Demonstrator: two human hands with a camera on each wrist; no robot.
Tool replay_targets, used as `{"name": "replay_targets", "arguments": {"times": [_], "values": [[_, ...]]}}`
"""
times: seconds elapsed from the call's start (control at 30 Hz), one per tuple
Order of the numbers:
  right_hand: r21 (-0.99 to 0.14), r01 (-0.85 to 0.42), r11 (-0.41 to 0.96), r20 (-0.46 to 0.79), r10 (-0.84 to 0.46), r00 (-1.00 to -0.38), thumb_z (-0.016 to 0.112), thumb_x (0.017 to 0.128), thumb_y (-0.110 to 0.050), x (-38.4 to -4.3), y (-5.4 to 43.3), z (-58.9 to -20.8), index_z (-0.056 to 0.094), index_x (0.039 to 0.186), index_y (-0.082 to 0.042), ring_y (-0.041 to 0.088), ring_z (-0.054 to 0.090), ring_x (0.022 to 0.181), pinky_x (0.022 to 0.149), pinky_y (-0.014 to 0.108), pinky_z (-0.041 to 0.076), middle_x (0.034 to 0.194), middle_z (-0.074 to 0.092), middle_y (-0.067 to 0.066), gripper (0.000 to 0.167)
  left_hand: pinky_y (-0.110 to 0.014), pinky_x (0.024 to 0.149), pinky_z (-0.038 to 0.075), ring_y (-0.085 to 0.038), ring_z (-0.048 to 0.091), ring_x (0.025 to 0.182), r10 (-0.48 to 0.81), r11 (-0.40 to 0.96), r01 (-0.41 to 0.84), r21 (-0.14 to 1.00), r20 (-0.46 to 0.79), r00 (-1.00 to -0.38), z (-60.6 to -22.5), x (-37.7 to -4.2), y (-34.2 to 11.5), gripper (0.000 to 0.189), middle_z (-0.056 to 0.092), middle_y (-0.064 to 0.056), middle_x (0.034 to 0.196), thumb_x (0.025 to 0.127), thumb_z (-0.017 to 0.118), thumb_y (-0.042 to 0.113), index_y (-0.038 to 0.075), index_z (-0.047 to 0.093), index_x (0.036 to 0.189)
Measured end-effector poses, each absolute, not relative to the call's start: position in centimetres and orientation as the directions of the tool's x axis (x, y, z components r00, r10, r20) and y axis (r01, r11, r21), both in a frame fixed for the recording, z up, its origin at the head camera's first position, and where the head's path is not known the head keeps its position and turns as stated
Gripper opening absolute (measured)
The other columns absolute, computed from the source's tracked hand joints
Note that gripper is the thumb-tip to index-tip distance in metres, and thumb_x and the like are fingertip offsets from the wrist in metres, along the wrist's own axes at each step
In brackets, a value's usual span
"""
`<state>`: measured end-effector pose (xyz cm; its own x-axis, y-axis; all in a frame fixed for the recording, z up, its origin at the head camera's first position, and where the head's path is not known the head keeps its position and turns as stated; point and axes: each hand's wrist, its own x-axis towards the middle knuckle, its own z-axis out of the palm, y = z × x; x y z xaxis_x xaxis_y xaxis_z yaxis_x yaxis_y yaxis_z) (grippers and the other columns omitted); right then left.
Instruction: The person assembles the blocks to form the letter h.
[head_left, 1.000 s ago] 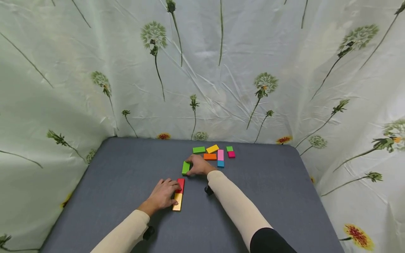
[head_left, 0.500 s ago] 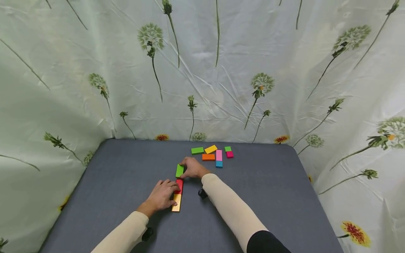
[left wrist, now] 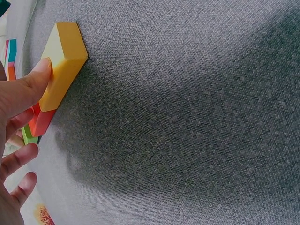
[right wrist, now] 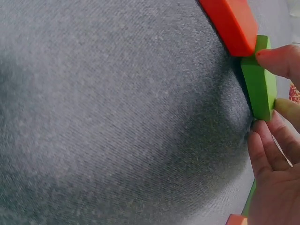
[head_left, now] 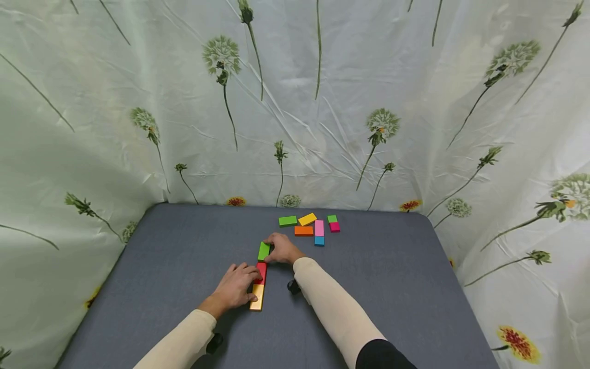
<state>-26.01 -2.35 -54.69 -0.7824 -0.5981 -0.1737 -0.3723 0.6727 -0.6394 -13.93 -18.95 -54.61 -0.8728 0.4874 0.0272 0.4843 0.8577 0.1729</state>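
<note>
Three blocks lie end to end in a line on the grey tabletop: a golden-yellow block [head_left: 257,301] nearest, a red block [head_left: 262,267] behind it, and a green block [head_left: 264,250] at the far end. My left hand [head_left: 234,286] rests on the near two. Its thumb presses on the yellow block [left wrist: 69,44] and a finger touches the red one, the other fingers being loosely spread in the left wrist view. With thumb and fingers at its ends, my right hand [head_left: 284,249] pinches the green block [right wrist: 259,86], which abuts the red block [right wrist: 234,28] at its corner.
Beyond my right hand lie a green block [head_left: 288,221], a yellow block [head_left: 307,219], an orange block [head_left: 303,231], a pink block [head_left: 319,227], a blue block [head_left: 319,241], a small green block [head_left: 332,219] and a magenta block [head_left: 335,227]. A flowered curtain [head_left: 322,128] encloses the table.
My right hand has brought the green block leftward and toward me, up against the far end of the red block. My left hand has stayed on the red and yellow blocks.
</note>
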Motion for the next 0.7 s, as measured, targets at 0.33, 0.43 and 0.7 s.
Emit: {"name": "replay_targets", "arguments": {"times": [0.33, 0.43, 0.7], "values": [[-0.711, -0.304, 0.634, -0.164, -0.57, -0.805, 0.081, 0.078, -0.014, -25.7, -2.1, -55.3, 0.063, 0.126, -0.005, 0.023, 0.055, 0.104, 0.09, 0.035, 0.046, 0.117, 0.06, 0.009, 0.052, -0.041, 0.081, 0.04, -0.022, 0.055, 0.099, 0.487, 0.855, 0.485, 0.182, 0.04, -0.873, -54.8, -13.7, -18.9, 0.046, 0.066, -0.001, 0.109, 0.065, 0.088, 0.035, 0.014, 0.07, 0.102], [-0.703, -0.319, 0.636, -0.143, -0.566, -0.812, 0.08, 0.08, -0.017, -25.7, -2.1, -55.8, 0.063, 0.126, -0.006, 0.022, 0.056, 0.103, 0.09, 0.034, 0.045, 0.115, 0.06, 0.008, 0.05, -0.042, 0.081, 0.041, -0.022, 0.055, 0.099, 0.488, 0.856, 0.486, 0.175, 0.038, -0.872, -54.8, -13.7, -18.9, 0.047, 0.066, -0.001, 0.109, 0.065, 0.088, 0.036, 0.014, 0.07, 0.102], [-0.7, -0.333, 0.632, -0.121, -0.565, -0.816, 0.079, 0.081, -0.017, -25.5, -2.3, -56.2, 0.063, 0.126, -0.006, 0.022, 0.056, 0.106, 0.093, 0.036, 0.044, 0.116, 0.061, 0.008, 0.049, -0.043, 0.083, 0.04, -0.022, 0.054, 0.101, 0.463, 0.871, 0.453, 0.191, -0.005, -0.886, -54.6, -13.8, -18.8, 0.046, 0.065, -0.001, 0.111, 0.066, 0.087, 0.035, 0.014, 0.07, 0.103]]}}
